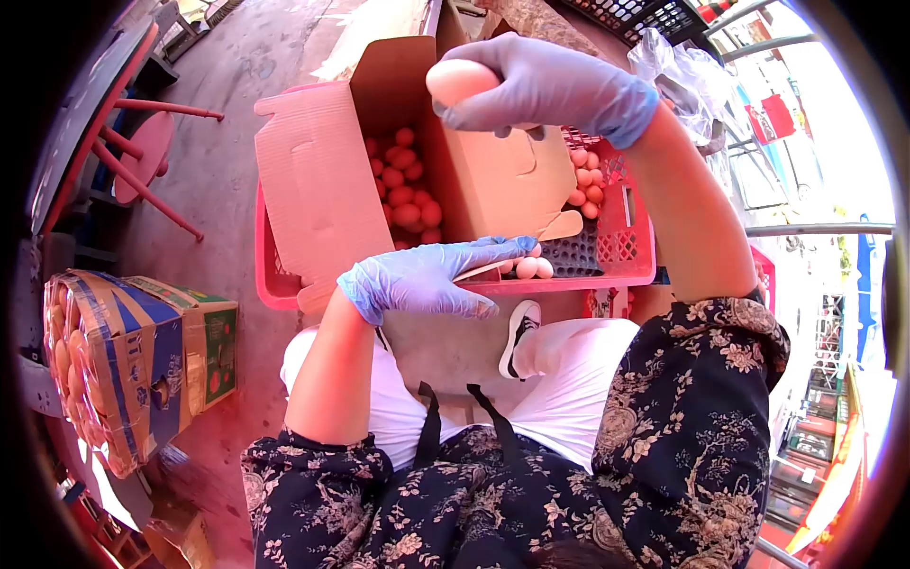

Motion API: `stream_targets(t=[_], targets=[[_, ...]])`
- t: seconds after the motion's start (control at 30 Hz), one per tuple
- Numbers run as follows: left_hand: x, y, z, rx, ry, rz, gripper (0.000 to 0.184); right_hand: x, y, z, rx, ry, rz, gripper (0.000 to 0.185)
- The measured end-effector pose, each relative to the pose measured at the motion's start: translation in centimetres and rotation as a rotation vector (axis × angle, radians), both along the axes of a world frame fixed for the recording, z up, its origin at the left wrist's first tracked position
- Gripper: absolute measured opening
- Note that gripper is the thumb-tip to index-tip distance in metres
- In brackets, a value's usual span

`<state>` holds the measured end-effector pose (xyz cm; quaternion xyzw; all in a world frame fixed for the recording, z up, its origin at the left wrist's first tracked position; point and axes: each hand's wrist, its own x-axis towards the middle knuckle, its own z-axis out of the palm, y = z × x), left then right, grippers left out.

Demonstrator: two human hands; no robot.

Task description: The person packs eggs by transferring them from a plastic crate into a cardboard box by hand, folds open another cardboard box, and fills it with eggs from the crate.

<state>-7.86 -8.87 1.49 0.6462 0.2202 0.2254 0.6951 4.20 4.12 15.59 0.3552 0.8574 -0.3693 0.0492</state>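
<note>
My right hand [569, 90], in a blue-purple glove, is raised above a cardboard box [313, 180], its fingers closed around a pale egg [461, 82]. My left hand [417, 280], gloved alike, lies at the near edge of the box with its fingers stretched out and the thumb apart. A pale cardboard edge shows between that thumb and the fingers. Many brown eggs [406, 194] lie inside the box. Beside my left fingertips, a few pale eggs [533, 267] sit by a dark egg tray [573, 256]. More brown eggs [588, 180] are at the right.
The box stands in a red plastic crate [275, 280] in front of my legs. A taped carton [133, 360] is on the floor at left, near a red stool [147, 156]. Clear plastic [673, 81] and a black crate [654, 17] are at the upper right.
</note>
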Motion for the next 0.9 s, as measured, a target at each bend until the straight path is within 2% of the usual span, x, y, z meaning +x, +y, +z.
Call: stream_targets(t=[0.07,0.1,0.17,0.27,0.33,0.37,0.53,0.6,0.73,0.8,0.83,0.9], targets=[[-0.1,0.0,-0.3,0.013,-0.010,-0.005,0.075,-3.7,0.4,-3.8,0.305,-0.308,0.323,0.033],[-0.2,0.0,-0.3,0.016,-0.012,-0.007,0.075,-5.5,0.5,-6.0,0.346,-0.504,0.441,0.035],[-0.3,0.2,-0.9,0.036,-0.024,0.002,0.074,-8.2,0.4,-9.6,0.380,-0.802,0.636,0.038],[-0.5,0.5,-1.5,0.056,-0.019,0.032,0.071,-10.6,0.5,-14.5,0.315,-0.999,0.802,0.039],[-1.3,0.3,0.5,0.031,0.052,0.066,0.069,-11.3,0.9,-17.9,0.262,-1.040,0.783,0.038],[-1.4,0.3,0.1,0.018,0.057,0.075,0.064,-11.5,1.1,-19.4,0.244,-1.048,0.770,0.038],[-1.6,0.9,-1.2,0.069,0.118,0.102,0.065,-11.6,2.1,-23.7,0.214,-1.022,0.667,0.037],[-2.0,1.3,0.4,0.003,0.131,0.075,0.066,-11.4,2.2,-24.2,0.216,-1.004,0.642,0.036],[-1.3,1.5,-0.9,-0.037,0.106,0.089,0.062,-10.9,2.7,-24.8,0.217,-0.964,0.611,0.035],[-1.3,1.3,-0.9,0.000,0.073,0.124,0.058,-10.6,2.7,-24.4,0.211,-0.940,0.596,0.035],[-1.6,1.2,-0.4,-0.097,0.060,0.113,0.053,-10.5,2.7,-24.2,0.204,-0.927,0.591,0.034],[-1.7,1.3,-0.6,-0.107,0.010,0.122,0.055,-10.4,2.8,-22.0,0.183,-0.886,0.579,0.034]])
